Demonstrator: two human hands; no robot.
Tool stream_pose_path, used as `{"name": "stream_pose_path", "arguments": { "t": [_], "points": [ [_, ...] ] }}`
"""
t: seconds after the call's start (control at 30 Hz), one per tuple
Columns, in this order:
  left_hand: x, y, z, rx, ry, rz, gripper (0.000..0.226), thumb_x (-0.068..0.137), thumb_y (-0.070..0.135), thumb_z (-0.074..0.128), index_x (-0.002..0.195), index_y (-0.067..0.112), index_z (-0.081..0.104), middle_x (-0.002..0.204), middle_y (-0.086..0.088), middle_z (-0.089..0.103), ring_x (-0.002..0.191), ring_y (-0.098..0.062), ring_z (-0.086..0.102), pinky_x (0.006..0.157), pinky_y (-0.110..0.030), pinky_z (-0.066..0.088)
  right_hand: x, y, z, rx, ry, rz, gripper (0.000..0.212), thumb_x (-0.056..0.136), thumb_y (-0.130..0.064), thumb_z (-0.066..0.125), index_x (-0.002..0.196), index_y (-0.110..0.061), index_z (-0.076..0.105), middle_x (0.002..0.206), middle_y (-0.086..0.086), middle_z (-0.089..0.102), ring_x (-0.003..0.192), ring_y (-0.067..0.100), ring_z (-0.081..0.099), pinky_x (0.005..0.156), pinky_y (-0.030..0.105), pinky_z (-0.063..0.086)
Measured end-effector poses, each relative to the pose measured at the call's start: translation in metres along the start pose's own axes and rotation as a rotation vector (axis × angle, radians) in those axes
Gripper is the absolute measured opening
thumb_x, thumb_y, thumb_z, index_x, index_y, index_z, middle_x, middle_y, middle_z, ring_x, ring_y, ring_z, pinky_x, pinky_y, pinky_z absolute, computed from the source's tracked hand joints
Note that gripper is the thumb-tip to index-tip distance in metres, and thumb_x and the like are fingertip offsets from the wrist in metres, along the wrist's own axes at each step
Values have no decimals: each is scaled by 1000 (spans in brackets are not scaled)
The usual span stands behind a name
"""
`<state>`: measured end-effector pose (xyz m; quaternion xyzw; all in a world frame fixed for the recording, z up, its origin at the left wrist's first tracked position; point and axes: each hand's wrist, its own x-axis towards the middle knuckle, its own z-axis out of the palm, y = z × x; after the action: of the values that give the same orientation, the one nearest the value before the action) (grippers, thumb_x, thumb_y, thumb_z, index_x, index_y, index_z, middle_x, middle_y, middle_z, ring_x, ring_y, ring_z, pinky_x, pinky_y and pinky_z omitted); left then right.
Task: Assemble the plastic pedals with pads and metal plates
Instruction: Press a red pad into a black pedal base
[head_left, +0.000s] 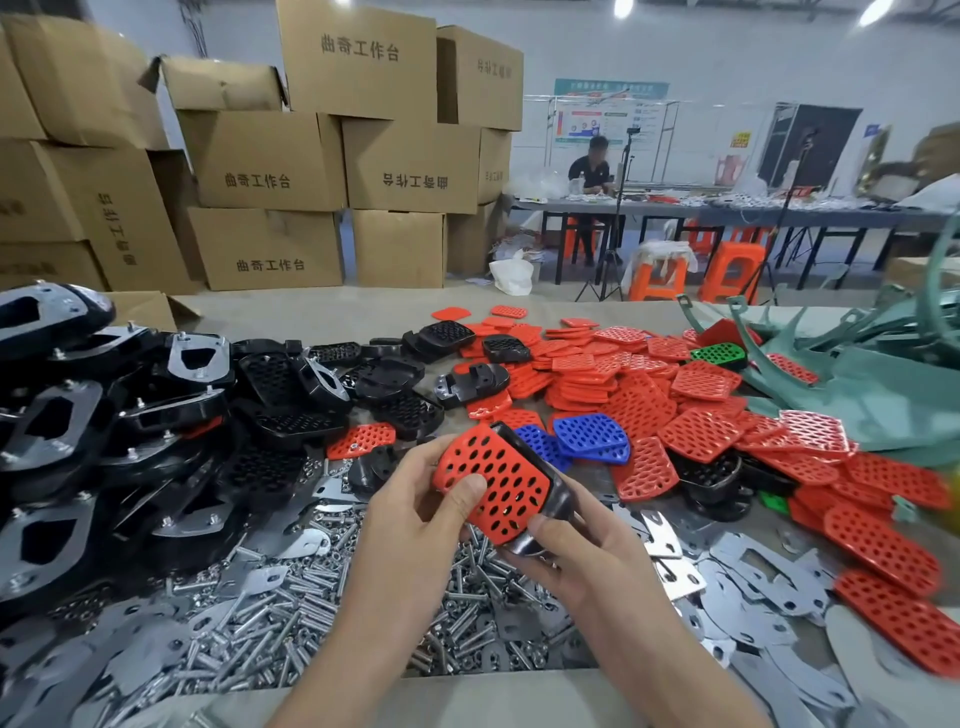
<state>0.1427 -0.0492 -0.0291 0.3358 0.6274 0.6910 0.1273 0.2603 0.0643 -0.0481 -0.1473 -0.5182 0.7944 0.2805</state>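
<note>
Seating red perforated plastic pad (496, 480) on black plastic pedal (557, 496): left hand (415, 501) gripping both, right hand (584, 553) pinching pedal edge; pressing corners evenly is advisable.

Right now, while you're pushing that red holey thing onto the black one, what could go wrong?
The red pad looks tilted against the black pedal, so it might seat crooked. The left hand and right hand hold it above the screws; a slip could drop it and scatter them. The metal plates beside the right wrist may have edges that scratch.
</note>
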Motion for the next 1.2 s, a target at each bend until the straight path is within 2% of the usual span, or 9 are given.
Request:
{"name": "stream_pose_path", "arguments": {
  "t": [0.13, 0.27, 0.4, 0.57, 0.67, 0.77, 0.93, 1.1, 1.2],
  "points": [
    [-2, 1, 2, 58, -7, 24, 40, 94, 25, 68, 104, 63, 61, 108, 20, 73, 103, -1, 68, 93, -43, 56, 0, 1, 0, -5, -12, 4, 46, 79, -11, 71, 124, -22, 72, 114, 14, 76, 108, 32, 73, 87, 37, 61],
    [-4, 3, 5, 85, 41, 37, 40, 94, 26, 69, 104, 64, 60, 106, 24, 72, 102, 1, 68, 93, -41, 56, -1, 1, -1, -28, -19, -7, 43, 80, -14, 73, 122, -23, 73, 114, 13, 76, 106, 29, 74, 85, 34, 61],
    [-5, 3, 3, 128, 75, 42, 27, 93, 33, 69, 110, 52, 62, 102, 21, 71, 98, -3, 68, 88, -42, 58, -2, 2, -1, -90, -25, -20, 42, 83, -17, 72, 124, -19, 70, 112, 12, 77, 103, 26, 75, 85, 33, 61],
    [-8, 4, 3, 244, 106, 66, 24, 91, 38, 68, 110, 48, 58, 108, 21, 58, 97, 10, 56, 77, -17, 52, -2, 2, -1, -121, -15, -25, 43, 82, -19, 74, 126, -22, 70, 113, 11, 77, 104, 29, 75, 86, 35, 61],
    [-9, 6, 4, 263, 112, 76, 26, 91, 36, 68, 112, 46, 57, 110, 20, 55, 96, 10, 55, 73, -8, 47, -2, 1, -1, -128, -21, -32, 38, 83, -21, 75, 121, -27, 73, 112, 10, 77, 103, 28, 75, 85, 34, 61],
    [-10, 7, 4, 266, 110, 69, 23, 91, 37, 67, 109, 48, 56, 110, 22, 55, 96, 9, 55, 72, -10, 48, -3, 1, -1, -134, -15, -36, 37, 83, -19, 73, 119, -27, 73, 110, 10, 78, 102, 28, 75, 84, 34, 62],
    [-9, 8, 1, 224, 99, 9, 28, 90, 37, 68, 117, 39, 61, 110, 14, 62, 91, 5, 59, 77, -27, 55, -2, 1, 0, -171, -24, -44, 31, 83, -23, 72, 112, -36, 75, 112, 6, 77, 105, 25, 75, 87, 36, 61],
    [-9, 9, 0, 228, 83, -24, 24, 91, 40, 68, 113, 41, 61, 108, 14, 66, 89, 3, 63, 76, -25, 54, -2, 0, 1, -178, -21, -66, 34, 77, -33, 76, 111, -38, 75, 111, 5, 78, 104, 24, 75, 86, 36, 61],
    [-8, 10, -1, 210, 79, -32, 19, 90, 38, 69, 108, 39, 63, 98, 15, 70, 84, -1, 65, 76, -27, 54, -2, -1, 1, -181, -24, -63, 30, 84, -25, 72, 111, -37, 76, 111, 5, 77, 104, 24, 75, 84, 34, 62]
  ]
}}
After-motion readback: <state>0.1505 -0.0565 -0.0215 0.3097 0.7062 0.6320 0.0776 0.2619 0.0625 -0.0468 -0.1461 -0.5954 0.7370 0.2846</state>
